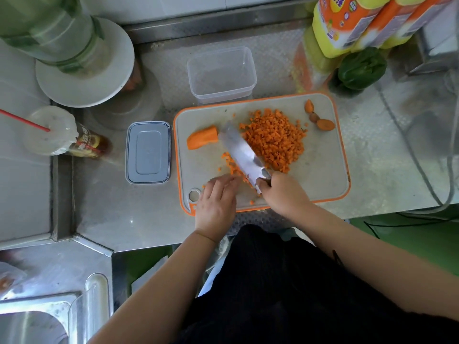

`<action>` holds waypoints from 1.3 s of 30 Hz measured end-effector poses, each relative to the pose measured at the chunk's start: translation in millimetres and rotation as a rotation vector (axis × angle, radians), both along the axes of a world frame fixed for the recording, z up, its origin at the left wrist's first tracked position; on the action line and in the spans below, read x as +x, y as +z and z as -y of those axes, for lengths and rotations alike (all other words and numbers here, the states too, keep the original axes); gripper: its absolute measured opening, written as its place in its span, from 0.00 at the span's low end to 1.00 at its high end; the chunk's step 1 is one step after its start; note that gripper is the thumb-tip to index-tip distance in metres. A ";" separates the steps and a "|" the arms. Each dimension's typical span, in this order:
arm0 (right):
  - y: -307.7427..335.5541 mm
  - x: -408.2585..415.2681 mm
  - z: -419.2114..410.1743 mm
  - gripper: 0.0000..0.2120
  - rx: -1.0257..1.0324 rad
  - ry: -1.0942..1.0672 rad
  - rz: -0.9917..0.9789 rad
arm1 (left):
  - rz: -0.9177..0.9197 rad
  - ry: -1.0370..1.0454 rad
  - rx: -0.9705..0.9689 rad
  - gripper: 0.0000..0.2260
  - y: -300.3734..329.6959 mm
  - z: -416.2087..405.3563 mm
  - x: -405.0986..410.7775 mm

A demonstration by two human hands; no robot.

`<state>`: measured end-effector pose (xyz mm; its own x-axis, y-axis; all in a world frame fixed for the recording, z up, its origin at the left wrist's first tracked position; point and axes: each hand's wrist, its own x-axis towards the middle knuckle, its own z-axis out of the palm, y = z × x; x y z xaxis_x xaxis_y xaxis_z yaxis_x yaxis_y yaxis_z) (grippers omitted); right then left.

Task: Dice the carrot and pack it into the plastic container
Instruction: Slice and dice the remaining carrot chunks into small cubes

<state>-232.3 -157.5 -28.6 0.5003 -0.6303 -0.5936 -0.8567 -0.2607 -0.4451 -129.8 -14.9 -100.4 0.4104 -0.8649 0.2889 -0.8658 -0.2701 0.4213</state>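
Observation:
An orange-rimmed cutting board (pixel 323 170) carries a heap of diced carrot (pixel 273 140) right of centre. An uncut carrot chunk (pixel 202 137) lies at the board's left. My right hand (pixel 283 192) grips the handle of a wide knife (pixel 242 151), whose blade slants across the board beside the heap. A smaller scatter of dice (pixel 229 163) lies left of the blade. My left hand (pixel 217 202) rests on the board's near left corner, fingertips touching those dice. The clear plastic container (pixel 221 73) stands empty behind the board.
The container's grey lid (pixel 148 152) lies left of the board. Carrot end scraps (pixel 319 117) sit at the board's far right corner. A green pepper (pixel 360 68), yellow bottles (pixel 347 23), a lidded drink cup (pixel 49 131) and a sink (pixel 32 321) surround the steel counter.

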 end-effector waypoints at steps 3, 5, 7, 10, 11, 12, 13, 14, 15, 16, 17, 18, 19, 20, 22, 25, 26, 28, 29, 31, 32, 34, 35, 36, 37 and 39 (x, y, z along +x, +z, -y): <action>5.4 -3.7 12.3 0.22 0.117 -0.087 0.053 | 0.074 -0.032 0.187 0.28 13.6 12.9 -4.5; 13.2 -6.8 17.0 0.24 0.167 -0.121 0.080 | 0.083 -0.017 0.344 0.29 18.6 21.5 -3.5; 21.3 -11.2 21.6 0.25 0.214 -0.184 0.136 | 0.096 -0.015 0.459 0.28 22.0 27.6 -1.8; 25.6 -18.6 31.9 0.21 0.293 -0.295 0.198 | 0.112 -0.019 0.412 0.26 30.8 32.1 -5.2; 27.0 -20.0 34.8 0.20 0.307 -0.306 0.191 | 0.113 -0.008 0.351 0.26 35.6 34.1 -8.5; 28.7 -20.7 37.3 0.20 0.325 -0.316 0.187 | 0.124 -0.012 0.299 0.27 40.6 37.3 -12.8; 30.3 -21.3 39.0 0.18 0.355 -0.338 0.199 | 0.148 -0.046 0.273 0.29 44.5 40.5 -17.6; 32.9 -21.6 40.3 0.16 0.398 -0.372 0.223 | 0.186 -0.094 0.271 0.31 46.5 43.3 -21.9; 35.4 -21.4 41.3 0.12 0.445 -0.411 0.254 | 0.235 -0.132 0.287 0.33 45.9 45.8 -26.0; 38.4 -21.2 42.7 0.10 0.485 -0.441 0.279 | 0.280 -0.145 0.319 0.34 44.6 48.9 -29.0; 40.9 -21.4 44.3 0.11 0.510 -0.457 0.294 | 0.311 -0.135 0.362 0.35 40.8 52.1 -29.7; 42.5 -22.7 46.6 0.11 0.520 -0.459 0.303 | 0.315 -0.108 0.422 0.36 39.8 54.7 -30.1; 43.2 -25.1 49.1 0.11 0.519 -0.457 0.307 | 0.308 -0.070 0.486 0.37 39.0 55.5 -29.7; 44.1 -28.0 51.7 0.11 0.511 -0.461 0.308 | 0.298 -0.032 0.550 0.37 38.2 56.5 -28.9; 44.4 -34.3 56.0 0.12 0.499 -0.469 0.311 | 0.258 0.010 0.660 0.37 37.8 58.5 -27.4; 42.4 -41.7 59.8 0.14 0.485 -0.453 0.325 | 0.267 -0.039 0.452 0.31 44.8 59.0 -33.5; 42.0 -44.3 60.8 0.15 0.487 -0.437 0.334 | 0.235 -0.054 0.313 0.28 46.6 61.1 -36.7; 39.0 -49.5 63.0 0.16 0.431 -0.347 0.329 | 0.157 -0.015 0.105 0.23 44.5 63.5 -37.8; 36.3 -52.5 64.5 0.17 0.365 -0.279 0.317 | 0.098 0.021 0.062 0.21 44.9 64.7 -37.5; 31.2 -59.0 68.4 0.16 0.217 -0.167 0.295 | -0.054 0.108 0.065 0.16 50.9 70.7 -35.6; 28.9 -62.0 69.9 0.15 0.158 -0.123 0.286 | -0.152 0.165 0.100 0.13 54.6 73.1 -34.5; 25.6 -66.6 71.2 0.15 0.089 -0.053 0.270 | -0.310 0.283 0.192 0.09 65.9 77.6 -32.5; 24.2 -68.5 71.3 0.15 0.066 -0.031 0.260 | -0.340 0.330 0.221 0.07 71.0 79.9 -31.3; 23.6 -70.2 71.0 0.15 0.048 -0.014 0.252 | -0.337 0.365 0.240 0.06 73.8 81.8 -29.6; 22.6 -71.5 70.6 0.15 0.037 -0.003 0.249 | -0.328 0.382 0.257 0.08 75.6 82.0 -28.3; 20.9 -73.3 70.1 0.16 0.023 0.027 0.247 | -0.322 0.433 0.270 0.13 76.2 77.9 -26.1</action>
<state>-305.6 -227.6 -7.7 0.6488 -0.6022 -0.4652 -0.7138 -0.2698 -0.6463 -155.9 -92.8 -24.2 0.7722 -0.6249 -0.1148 -0.4936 -0.7037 0.5110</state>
